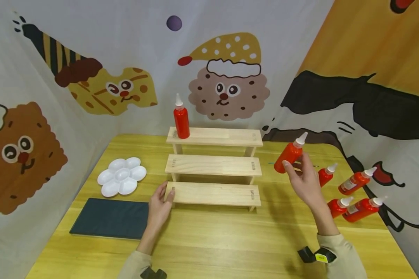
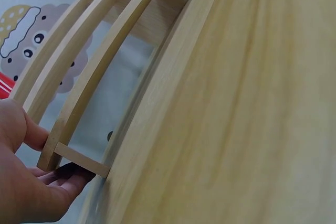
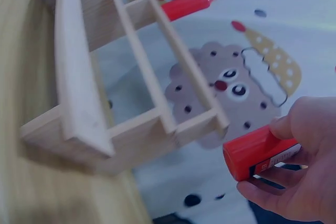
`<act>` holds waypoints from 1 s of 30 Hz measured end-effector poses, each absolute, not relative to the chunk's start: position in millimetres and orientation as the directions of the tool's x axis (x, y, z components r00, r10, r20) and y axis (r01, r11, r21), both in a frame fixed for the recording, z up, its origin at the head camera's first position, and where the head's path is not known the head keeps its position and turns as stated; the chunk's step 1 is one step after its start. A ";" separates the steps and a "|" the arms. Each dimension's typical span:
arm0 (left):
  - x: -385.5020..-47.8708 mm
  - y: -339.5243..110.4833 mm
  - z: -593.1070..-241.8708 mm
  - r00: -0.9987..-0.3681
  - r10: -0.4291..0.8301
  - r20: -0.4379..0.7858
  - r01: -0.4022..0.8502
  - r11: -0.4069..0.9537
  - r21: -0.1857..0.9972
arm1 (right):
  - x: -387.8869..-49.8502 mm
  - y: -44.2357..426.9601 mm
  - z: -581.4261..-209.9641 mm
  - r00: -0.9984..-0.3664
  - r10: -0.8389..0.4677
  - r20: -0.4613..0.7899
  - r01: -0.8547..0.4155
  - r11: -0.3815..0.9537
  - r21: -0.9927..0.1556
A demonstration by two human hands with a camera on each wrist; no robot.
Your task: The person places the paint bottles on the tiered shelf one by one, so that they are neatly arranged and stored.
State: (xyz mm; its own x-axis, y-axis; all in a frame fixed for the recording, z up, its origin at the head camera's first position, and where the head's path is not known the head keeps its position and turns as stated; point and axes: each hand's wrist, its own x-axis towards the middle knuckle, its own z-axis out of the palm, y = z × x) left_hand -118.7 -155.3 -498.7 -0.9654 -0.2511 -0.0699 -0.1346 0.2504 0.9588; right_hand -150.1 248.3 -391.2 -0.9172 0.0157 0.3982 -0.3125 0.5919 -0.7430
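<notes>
Red bottle (image 1: 288, 155) in the right hand (image 1: 305, 183), just right of the stepped rack (image 1: 213, 165) and apart from it.
The right hand is clamped round the tilted bottle, white nozzle up, over the table (image 1: 213, 244); the left hand (image 1: 159, 206) pinches the left end of the rack's lowest step. The rack's back stands near the table's far edge; broad tabletop stretches in front of it, with a narrower strip between its right end and four more bottles (image 1: 354, 183). An upright bottle (image 1: 182, 123) stands on its top step's left end. Left of the rack lie a petal-shaped palette (image 1: 121, 175) of white wells and a dark board (image 1: 109, 218).
</notes>
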 end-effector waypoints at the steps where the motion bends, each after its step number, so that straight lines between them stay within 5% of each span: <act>1: -118.4 -155.6 -499.1 -0.965 -0.251 -0.071 -0.136 0.250 0.959 | -150.8 246.1 -386.7 -0.913 0.006 0.408 -0.326 0.591 -0.738; 12: -116.7 -157.0 -498.6 -0.965 -0.252 -0.067 -0.131 0.246 0.960 | -169.9 211.5 -340.3 -0.907 -0.071 0.415 -0.380 0.561 -0.735; 30: -115.0 -155.8 -496.8 -0.971 -0.234 -0.057 -0.117 0.251 0.961 | -227.7 147.6 -317.7 -0.915 -0.222 0.337 -0.402 0.446 -0.799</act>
